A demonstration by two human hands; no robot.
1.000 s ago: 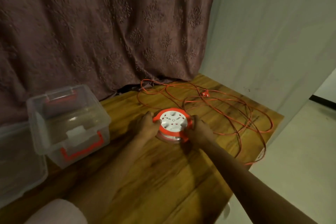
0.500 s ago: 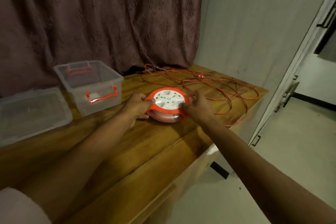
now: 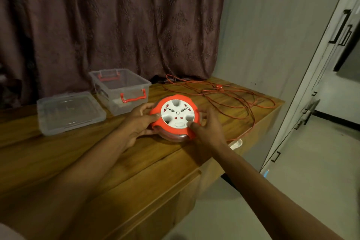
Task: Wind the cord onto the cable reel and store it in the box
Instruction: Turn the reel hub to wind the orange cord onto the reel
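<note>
Both hands, left hand [image 3: 137, 122] and right hand [image 3: 209, 128], grip the round orange-and-white plastic cable reel [image 3: 176, 117], fingers curled around its rim, on the wooden table [image 3: 120, 163].

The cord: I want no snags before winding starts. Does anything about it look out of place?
Yes. The orange cord sprawls in loose overlapping loops across the table, and one stretch droops over the right edge. None looks wound on the cable reel, which both hands grip.

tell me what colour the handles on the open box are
Red, on the clear box; the head view shows it.
</note>
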